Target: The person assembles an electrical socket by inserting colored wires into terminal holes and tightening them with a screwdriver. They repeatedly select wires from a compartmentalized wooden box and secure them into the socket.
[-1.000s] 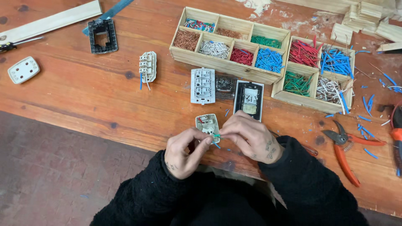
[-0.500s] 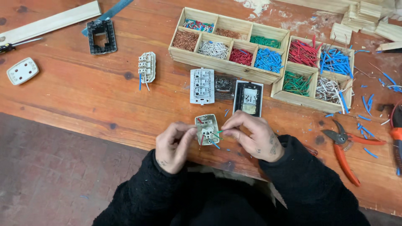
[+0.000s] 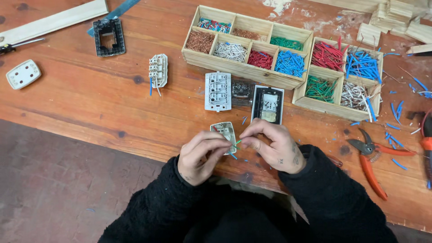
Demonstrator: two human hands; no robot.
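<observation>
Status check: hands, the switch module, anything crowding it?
Left hand and right hand both pinching a short green wire at the small white switch module. Module lying on the wooden table. Black-framed switch plate just behind; orange pliers off right.

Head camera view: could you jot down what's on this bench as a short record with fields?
Surface: wooden workbench
Left hand: pinching a small switch module
Right hand: fingertips at a short green wire by the module
Just beyond the hands: white switch block, black-framed plate
Storage: two wooden compartment trays of cut wire bits, red, blue, green, white, copper
Right side: orange-handled pliers
Far left: white cover plate, black frame
</observation>
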